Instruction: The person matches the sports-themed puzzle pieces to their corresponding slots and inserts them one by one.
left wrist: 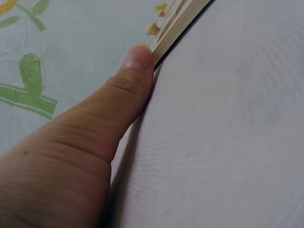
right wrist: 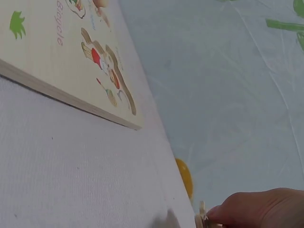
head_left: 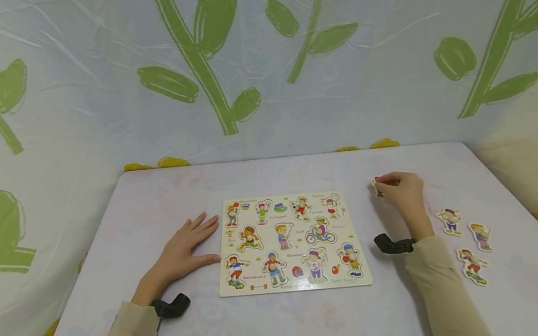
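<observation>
1. While a flat rectangular puzzle board of pale wood [head_left: 256, 269] is laid on the white cloth-covered table [head_left: 329, 326], its left edge is touched by the thumb of the left hand [head_left: 187, 246].
2. The left hand is set palm down on the table, its fingers spread and pointed towards the board.
3. A small, thin, pale wooden cutout piece [head_left: 377, 185] is pinched between the thumb and fingertips of the right hand [head_left: 405, 190], beyond the board's upper right corner; its printed side cannot be made out, nor can it be told whether the table is touched by it.
4. Brightly coloured sports figures are shown in rows across the board, and a carved recess [right wrist: 126, 85] is seen near its corner from the right wrist.
5. Right of the right forearm, three loose painted wooden figures are grouped near one another: a purple-trousered one [head_left: 451, 222], a yellow-haired one in purple [head_left: 481, 236] and a red-shorted skateboarder [head_left: 472, 266].
6. Both forearms are covered by beige sleeves [head_left: 445, 289].
</observation>
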`<action>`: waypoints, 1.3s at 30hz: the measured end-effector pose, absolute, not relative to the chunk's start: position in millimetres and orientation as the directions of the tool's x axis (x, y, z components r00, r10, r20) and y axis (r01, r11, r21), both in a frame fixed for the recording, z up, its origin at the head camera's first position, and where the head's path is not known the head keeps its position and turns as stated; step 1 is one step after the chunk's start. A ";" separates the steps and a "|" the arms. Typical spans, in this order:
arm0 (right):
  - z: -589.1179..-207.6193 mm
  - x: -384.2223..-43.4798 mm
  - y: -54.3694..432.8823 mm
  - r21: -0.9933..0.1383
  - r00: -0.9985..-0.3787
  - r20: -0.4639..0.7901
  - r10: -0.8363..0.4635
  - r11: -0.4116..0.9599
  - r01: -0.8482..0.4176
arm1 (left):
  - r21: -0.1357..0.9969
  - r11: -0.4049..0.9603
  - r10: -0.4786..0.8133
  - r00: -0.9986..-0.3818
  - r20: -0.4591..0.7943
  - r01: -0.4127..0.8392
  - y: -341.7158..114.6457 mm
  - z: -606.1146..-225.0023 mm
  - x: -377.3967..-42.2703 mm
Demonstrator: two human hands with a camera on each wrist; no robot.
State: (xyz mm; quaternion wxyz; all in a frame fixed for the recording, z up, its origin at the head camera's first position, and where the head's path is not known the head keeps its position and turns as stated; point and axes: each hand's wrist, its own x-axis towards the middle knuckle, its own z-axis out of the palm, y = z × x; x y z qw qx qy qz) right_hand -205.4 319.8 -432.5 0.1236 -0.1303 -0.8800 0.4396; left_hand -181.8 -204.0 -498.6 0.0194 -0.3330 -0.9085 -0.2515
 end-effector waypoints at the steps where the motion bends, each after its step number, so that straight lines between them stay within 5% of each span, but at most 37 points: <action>1: -432.4 -206.5 317.8 -0.809 -0.935 0.109 0.337 0.576 0.113 | 0.444 0.650 0.596 -0.776 0.204 0.616 -204.0 -498.5 -182.0; 39: -407.3 -242.1 178.9 -0.885 -0.973 0.208 0.098 0.442 -0.144 | 0.438 0.625 0.606 -0.756 0.250 0.646 -202.6 -496.6 -182.1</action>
